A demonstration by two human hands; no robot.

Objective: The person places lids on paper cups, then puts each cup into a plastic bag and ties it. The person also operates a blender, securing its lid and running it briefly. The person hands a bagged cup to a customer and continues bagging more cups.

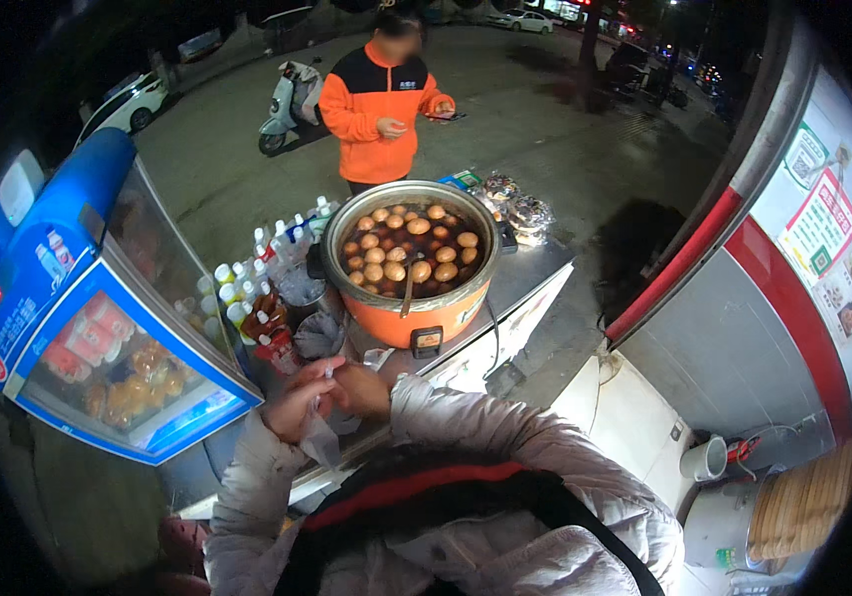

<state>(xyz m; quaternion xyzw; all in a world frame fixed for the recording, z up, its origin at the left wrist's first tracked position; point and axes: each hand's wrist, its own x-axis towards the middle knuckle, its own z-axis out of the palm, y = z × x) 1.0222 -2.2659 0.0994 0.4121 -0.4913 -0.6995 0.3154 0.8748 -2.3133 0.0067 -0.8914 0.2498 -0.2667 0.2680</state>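
Observation:
My left hand [299, 402] is closed on a thin translucent plastic bag [320, 439], which hangs below its fingers. Against it, slightly blurred, is my right hand [362, 389]; its fingertips are hidden, so its hold on the bag is unclear. Both hands are over the near edge of the metal counter [526, 270]. Just beyond them stands a large orange electric cooker [403, 320] without a lid. Many brown eggs [420, 271] sit in its dark broth, and a metal ladle [408, 287] leans inside with its handle towards me.
Left of the cooker are bag-lined containers [320, 334], a red pouch [277, 352] and several bottles [260, 238]. A blue-framed display cabinet [135, 447] stands further left. Wrapped food packs [530, 216] lie behind right. A person in an orange jacket [377, 97] stands opposite, holding a phone [446, 116].

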